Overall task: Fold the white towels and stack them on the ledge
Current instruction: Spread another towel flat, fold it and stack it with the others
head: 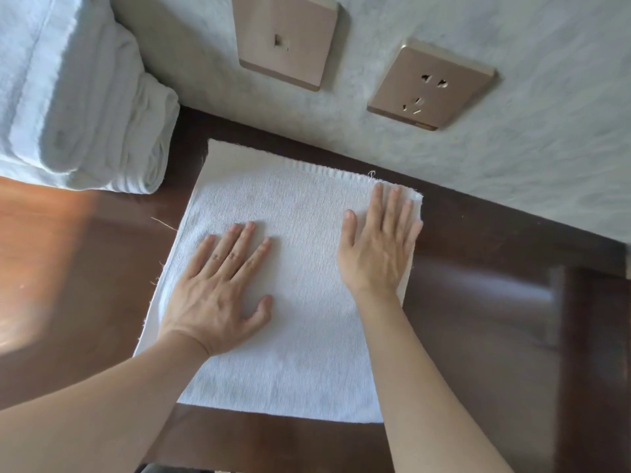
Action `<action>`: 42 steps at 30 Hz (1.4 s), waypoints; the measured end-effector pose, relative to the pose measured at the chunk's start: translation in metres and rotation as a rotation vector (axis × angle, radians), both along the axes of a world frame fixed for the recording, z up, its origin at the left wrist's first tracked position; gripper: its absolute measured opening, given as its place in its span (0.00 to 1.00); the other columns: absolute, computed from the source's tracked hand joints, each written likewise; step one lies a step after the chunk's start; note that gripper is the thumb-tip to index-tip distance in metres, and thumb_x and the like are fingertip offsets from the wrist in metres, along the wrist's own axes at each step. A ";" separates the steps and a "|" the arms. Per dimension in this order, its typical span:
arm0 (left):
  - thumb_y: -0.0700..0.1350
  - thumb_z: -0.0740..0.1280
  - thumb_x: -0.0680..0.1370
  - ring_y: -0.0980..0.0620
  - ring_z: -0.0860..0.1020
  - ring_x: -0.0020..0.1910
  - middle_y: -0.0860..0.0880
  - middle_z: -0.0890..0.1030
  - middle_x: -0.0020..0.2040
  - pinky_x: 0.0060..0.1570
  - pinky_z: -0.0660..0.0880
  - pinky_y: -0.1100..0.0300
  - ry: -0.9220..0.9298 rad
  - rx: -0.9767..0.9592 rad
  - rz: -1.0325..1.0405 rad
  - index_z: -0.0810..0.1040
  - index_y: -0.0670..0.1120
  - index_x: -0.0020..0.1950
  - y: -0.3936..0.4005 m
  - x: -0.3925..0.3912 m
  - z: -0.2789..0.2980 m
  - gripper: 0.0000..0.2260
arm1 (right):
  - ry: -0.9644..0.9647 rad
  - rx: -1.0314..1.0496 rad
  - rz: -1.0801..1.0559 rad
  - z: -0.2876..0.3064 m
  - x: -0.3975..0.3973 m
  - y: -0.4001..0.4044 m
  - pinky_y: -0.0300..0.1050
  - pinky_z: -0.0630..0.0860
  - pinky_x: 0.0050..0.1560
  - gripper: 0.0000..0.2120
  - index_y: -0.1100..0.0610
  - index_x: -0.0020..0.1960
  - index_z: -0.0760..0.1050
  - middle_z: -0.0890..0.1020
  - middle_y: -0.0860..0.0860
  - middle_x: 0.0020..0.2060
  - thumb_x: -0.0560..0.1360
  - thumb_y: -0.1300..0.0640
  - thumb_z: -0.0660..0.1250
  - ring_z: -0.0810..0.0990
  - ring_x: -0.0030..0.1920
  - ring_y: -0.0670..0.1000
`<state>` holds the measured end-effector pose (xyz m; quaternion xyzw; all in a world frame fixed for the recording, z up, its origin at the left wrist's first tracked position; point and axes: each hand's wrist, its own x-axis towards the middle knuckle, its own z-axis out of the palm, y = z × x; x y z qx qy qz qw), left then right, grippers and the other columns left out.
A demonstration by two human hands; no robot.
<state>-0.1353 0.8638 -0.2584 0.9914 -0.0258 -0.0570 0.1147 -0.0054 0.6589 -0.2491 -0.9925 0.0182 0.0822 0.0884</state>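
A white towel (300, 336) lies flat on the dark brown wooden ledge (478, 302), folded over so a lower layer shows along its far and left edges. My left hand (218, 291) presses palm down on the towel's left half, fingers spread. My right hand (379, 244) lies flat near the towel's far right corner, fingers reaching its edge. Neither hand grips anything. A stack of folded white towels (102, 131) sits at the far left of the ledge, against the wall.
A grey textured wall (512, 158) rises behind the ledge, carrying a bronze switch plate (283, 39) and a bronze socket (430, 87). Sunlight glares on the ledge's left part (41, 250). The ledge's near edge runs just below the towel.
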 end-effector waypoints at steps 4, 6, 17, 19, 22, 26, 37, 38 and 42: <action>0.62 0.57 0.77 0.48 0.51 0.83 0.46 0.53 0.84 0.80 0.52 0.43 -0.008 -0.002 0.007 0.56 0.48 0.83 -0.001 0.000 0.000 0.37 | -0.052 0.040 0.327 -0.002 -0.038 0.036 0.60 0.41 0.80 0.30 0.47 0.83 0.49 0.49 0.52 0.83 0.83 0.38 0.44 0.45 0.82 0.55; 0.62 0.57 0.77 0.48 0.51 0.83 0.46 0.53 0.84 0.80 0.52 0.44 -0.017 0.000 0.010 0.56 0.49 0.83 0.000 0.000 0.000 0.37 | -0.032 -0.004 0.369 -0.004 -0.040 0.025 0.60 0.43 0.80 0.30 0.46 0.83 0.48 0.48 0.52 0.83 0.84 0.38 0.44 0.43 0.82 0.54; 0.63 0.56 0.77 0.50 0.50 0.83 0.47 0.52 0.84 0.80 0.49 0.46 -0.020 0.006 0.034 0.54 0.50 0.84 -0.003 0.000 0.000 0.37 | -0.042 0.078 0.317 -0.001 -0.123 0.029 0.63 0.49 0.80 0.29 0.50 0.83 0.52 0.51 0.52 0.82 0.85 0.41 0.46 0.46 0.82 0.54; 0.64 0.56 0.77 0.49 0.50 0.83 0.47 0.52 0.84 0.80 0.48 0.47 -0.021 0.011 0.029 0.54 0.50 0.84 -0.003 0.000 0.000 0.37 | -0.030 0.019 0.326 -0.008 -0.130 0.013 0.63 0.51 0.79 0.28 0.48 0.83 0.52 0.52 0.52 0.82 0.85 0.41 0.49 0.47 0.82 0.54; 0.63 0.56 0.77 0.48 0.50 0.83 0.46 0.52 0.84 0.81 0.48 0.46 -0.025 0.028 0.019 0.53 0.50 0.84 -0.002 0.000 -0.001 0.37 | -0.024 -0.064 0.204 -0.008 -0.125 -0.019 0.63 0.49 0.79 0.29 0.47 0.83 0.50 0.50 0.52 0.82 0.84 0.41 0.48 0.45 0.82 0.54; 0.63 0.55 0.77 0.48 0.50 0.83 0.46 0.52 0.84 0.81 0.48 0.46 -0.015 0.032 0.022 0.52 0.50 0.84 -0.002 0.000 0.002 0.37 | -0.022 -0.040 0.064 0.000 -0.129 -0.032 0.64 0.50 0.79 0.30 0.52 0.83 0.50 0.49 0.54 0.82 0.84 0.42 0.47 0.45 0.82 0.56; 0.63 0.55 0.78 0.49 0.48 0.83 0.46 0.51 0.84 0.81 0.47 0.46 -0.013 0.030 0.022 0.52 0.50 0.84 -0.002 0.000 0.000 0.37 | -0.030 -0.053 0.255 -0.006 -0.184 -0.027 0.66 0.54 0.78 0.30 0.50 0.83 0.52 0.53 0.54 0.82 0.84 0.42 0.52 0.49 0.82 0.56; 0.63 0.55 0.78 0.48 0.48 0.83 0.46 0.51 0.84 0.81 0.47 0.46 -0.008 0.027 0.022 0.52 0.50 0.84 -0.002 0.000 0.001 0.37 | -0.033 -0.070 0.205 -0.005 -0.184 -0.031 0.66 0.54 0.78 0.30 0.50 0.83 0.52 0.53 0.54 0.82 0.84 0.42 0.52 0.49 0.82 0.56; 0.62 0.55 0.78 0.48 0.49 0.83 0.46 0.52 0.84 0.81 0.47 0.46 -0.004 0.017 0.025 0.54 0.49 0.84 -0.003 0.000 0.004 0.37 | -0.069 0.023 0.130 0.001 -0.176 0.000 0.65 0.50 0.79 0.32 0.54 0.83 0.50 0.52 0.54 0.82 0.84 0.39 0.48 0.47 0.82 0.57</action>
